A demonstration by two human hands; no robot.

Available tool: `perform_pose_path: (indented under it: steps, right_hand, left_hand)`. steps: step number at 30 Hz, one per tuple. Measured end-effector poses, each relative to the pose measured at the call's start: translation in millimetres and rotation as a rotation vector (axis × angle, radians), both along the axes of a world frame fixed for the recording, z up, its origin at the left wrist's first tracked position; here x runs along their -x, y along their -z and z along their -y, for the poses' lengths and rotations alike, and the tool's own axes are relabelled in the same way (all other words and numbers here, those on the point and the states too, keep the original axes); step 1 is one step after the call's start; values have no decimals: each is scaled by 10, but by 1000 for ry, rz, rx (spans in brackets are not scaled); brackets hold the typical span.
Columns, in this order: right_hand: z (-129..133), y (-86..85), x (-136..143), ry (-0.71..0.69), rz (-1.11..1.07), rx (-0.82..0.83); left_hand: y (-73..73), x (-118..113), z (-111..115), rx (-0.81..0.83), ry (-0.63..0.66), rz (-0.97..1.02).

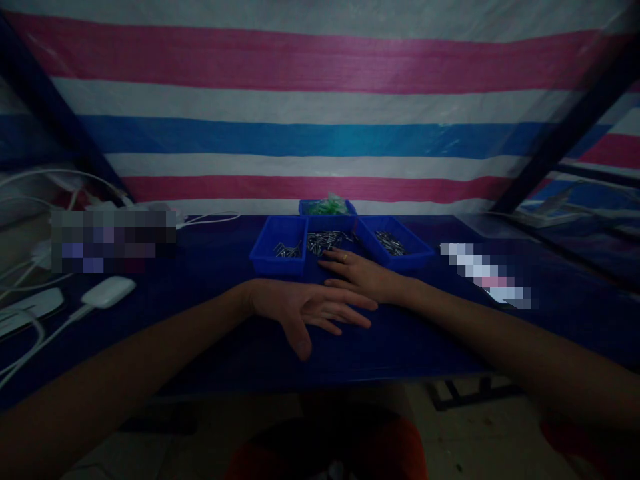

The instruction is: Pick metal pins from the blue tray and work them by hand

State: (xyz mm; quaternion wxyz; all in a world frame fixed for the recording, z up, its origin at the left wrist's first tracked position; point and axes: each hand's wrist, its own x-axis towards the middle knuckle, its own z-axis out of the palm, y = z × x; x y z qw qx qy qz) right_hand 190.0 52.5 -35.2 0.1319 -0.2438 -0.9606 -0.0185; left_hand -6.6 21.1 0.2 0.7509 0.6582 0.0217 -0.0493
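My left hand is held over the front of the blue table, its fingers stretched to the right and its thumb apart, with nothing in it. Just behind it my right hand lies palm down with the fingers spread, a ring on one of them. Its fingertips are nearest to a pile of small metal pieces. To the left of the pile stands a blue bin holding some bent metal pieces. On the right is another blue bin with more small metal pieces.
Behind the pile sits a blue bin with green plastic packets. A white charger and cables lie on the left of the table. A pixelated flat object is at the right. A striped sheet hangs behind.
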Motion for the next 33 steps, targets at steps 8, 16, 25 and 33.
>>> perform_pose_path:
  steps: [8, 16, 25, 33]
  right_hand:
    - [-7, -15, -60, -128, 53, -17]
    - [16, -2, 6, -62, -108, 89]
    - [88, -87, 24, 71, -14, 95]
    - [80, -69, 20, 116, 19, 75]
  left_hand:
    - [29, -79, 56, 70, -337, 250]
    - [-131, -139, 165, 191, -698, 404]
    - [-260, -152, 253, 203, -1311, 627]
    - [-239, -135, 229, 152, -1602, 643]
